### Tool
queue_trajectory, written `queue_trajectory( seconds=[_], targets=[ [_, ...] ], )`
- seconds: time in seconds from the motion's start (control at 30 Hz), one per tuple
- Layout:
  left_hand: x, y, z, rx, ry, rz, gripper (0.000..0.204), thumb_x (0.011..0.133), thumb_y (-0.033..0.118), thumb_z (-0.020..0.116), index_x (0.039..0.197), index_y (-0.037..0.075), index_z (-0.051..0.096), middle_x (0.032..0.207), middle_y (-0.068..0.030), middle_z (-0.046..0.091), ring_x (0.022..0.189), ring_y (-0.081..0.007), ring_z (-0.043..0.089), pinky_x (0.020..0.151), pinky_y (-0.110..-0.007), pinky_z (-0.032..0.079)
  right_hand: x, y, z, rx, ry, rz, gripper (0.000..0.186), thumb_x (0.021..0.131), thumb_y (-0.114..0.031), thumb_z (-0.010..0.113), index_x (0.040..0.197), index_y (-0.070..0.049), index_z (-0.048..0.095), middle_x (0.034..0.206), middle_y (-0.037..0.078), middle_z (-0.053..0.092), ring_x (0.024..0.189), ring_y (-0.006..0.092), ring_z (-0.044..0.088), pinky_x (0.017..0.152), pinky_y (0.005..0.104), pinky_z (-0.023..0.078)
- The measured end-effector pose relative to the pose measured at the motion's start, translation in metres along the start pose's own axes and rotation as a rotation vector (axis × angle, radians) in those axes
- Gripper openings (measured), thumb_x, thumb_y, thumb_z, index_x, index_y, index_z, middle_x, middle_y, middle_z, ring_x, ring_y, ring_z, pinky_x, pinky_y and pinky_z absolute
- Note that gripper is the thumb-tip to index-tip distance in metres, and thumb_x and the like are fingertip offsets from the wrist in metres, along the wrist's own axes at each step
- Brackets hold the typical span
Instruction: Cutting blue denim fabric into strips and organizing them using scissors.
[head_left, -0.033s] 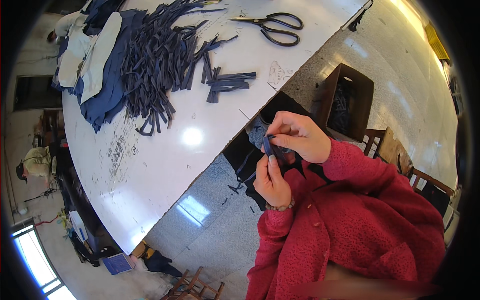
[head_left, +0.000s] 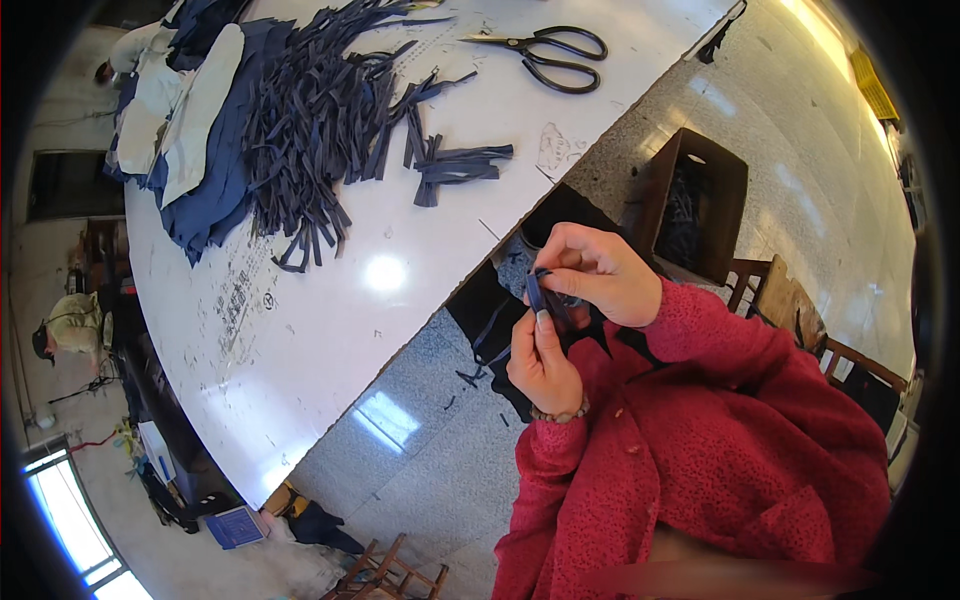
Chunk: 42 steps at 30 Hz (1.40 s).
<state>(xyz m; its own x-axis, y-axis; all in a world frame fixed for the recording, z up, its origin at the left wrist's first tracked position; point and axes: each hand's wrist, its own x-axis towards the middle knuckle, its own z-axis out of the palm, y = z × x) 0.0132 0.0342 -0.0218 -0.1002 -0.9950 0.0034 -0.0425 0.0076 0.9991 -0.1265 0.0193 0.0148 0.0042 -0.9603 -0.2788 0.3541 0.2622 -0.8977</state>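
Note:
Between my two hands, over my lap beside the table edge, is a short dark navy fabric strip (head_left: 536,293). My left hand (head_left: 546,366), with a beaded bracelet at the wrist, pinches its lower end between thumb and fingers. My right hand (head_left: 600,272) pinches the upper end, where the tip looks folded over. On the white table (head_left: 330,340) lies a big heap of similar navy strips (head_left: 320,120), with a small neat stack of strips (head_left: 460,168) nearer me. Black-handled scissors (head_left: 560,55) rest beyond that stack, their blades partly apart.
Navy cut fabric (head_left: 205,215) and pale pattern pieces (head_left: 205,115) lie at the table's far left. A brown bin (head_left: 700,205) holding dark strips stands right of the table. Wooden chair parts (head_left: 790,305) are behind my right arm. Scraps (head_left: 470,378) lie on the floor. Other people are at far left.

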Motion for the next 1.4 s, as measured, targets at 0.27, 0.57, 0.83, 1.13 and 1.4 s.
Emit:
queue_trajectory(
  seconds=[0.27, 0.57, 0.83, 1.13, 1.4],
  targets=[
    [0.01, -0.003, 0.001, -0.393, 0.094, -0.214, 0.021, 0.1, 0.017, 0.048, 0.102, -0.001, 0.059, 0.085, -0.0068, 0.064, 0.072, -0.0109, 0.058, 0.065, -0.024, 0.048, 0.004, 0.021, -0.005, 0.032, -0.053, -0.201, 0.006, 0.093, -0.006, 0.053, 0.098, -0.004, 0.05, 0.112, 0.009, 0.056, 0.076, 0.0079, 0.057, 0.059, 0.0215, 0.049],
    [0.009, 0.005, -0.006, -0.008, -0.118, -0.006, 0.024, 0.097, 0.008, 0.049, 0.115, -0.004, 0.058, 0.094, -0.0047, 0.065, 0.08, -0.008, 0.058, 0.072, -0.021, 0.047, 0.0, 0.007, 0.003, -0.144, -0.043, -0.212, 0.007, 0.092, -0.005, 0.052, 0.099, -0.004, 0.049, 0.125, 0.009, 0.049, 0.082, 0.0091, 0.055, 0.059, 0.0205, 0.05],
    [0.004, 0.001, -0.005, 0.073, -0.077, 0.058, 0.024, 0.096, 0.005, 0.05, 0.116, -0.005, 0.058, 0.091, -0.0092, 0.069, 0.076, -0.0133, 0.066, 0.069, -0.024, 0.051, 0.001, 0.007, 0.007, 0.016, 0.056, -0.157, 0.008, 0.093, -0.006, 0.052, 0.1, -0.004, 0.05, 0.116, 0.007, 0.056, 0.08, 0.0069, 0.055, 0.056, 0.0197, 0.049],
    [0.006, 0.007, -0.006, 0.349, -0.055, 0.228, 0.022, 0.093, 0.003, 0.054, 0.113, -0.001, 0.062, 0.091, -0.0101, 0.07, 0.078, -0.0137, 0.068, 0.068, -0.026, 0.052, 0.0, 0.014, 0.004, -0.006, 0.06, -0.126, 0.012, 0.093, -0.01, 0.055, 0.104, -0.004, 0.054, 0.096, 0.002, 0.058, 0.068, 0.0049, 0.054, 0.052, 0.019, 0.044],
    [0.003, 0.005, -0.006, 0.258, -0.083, 0.185, 0.018, 0.093, 0.006, 0.056, 0.108, -0.002, 0.063, 0.084, -0.0105, 0.068, 0.073, -0.0105, 0.062, 0.068, -0.024, 0.05, -0.002, 0.015, 0.004, 0.013, 0.01, -0.059, 0.006, 0.093, -0.009, 0.056, 0.097, -0.005, 0.053, 0.103, 0.003, 0.056, 0.086, 0.0072, 0.054, 0.068, 0.0205, 0.046]
  ],
)
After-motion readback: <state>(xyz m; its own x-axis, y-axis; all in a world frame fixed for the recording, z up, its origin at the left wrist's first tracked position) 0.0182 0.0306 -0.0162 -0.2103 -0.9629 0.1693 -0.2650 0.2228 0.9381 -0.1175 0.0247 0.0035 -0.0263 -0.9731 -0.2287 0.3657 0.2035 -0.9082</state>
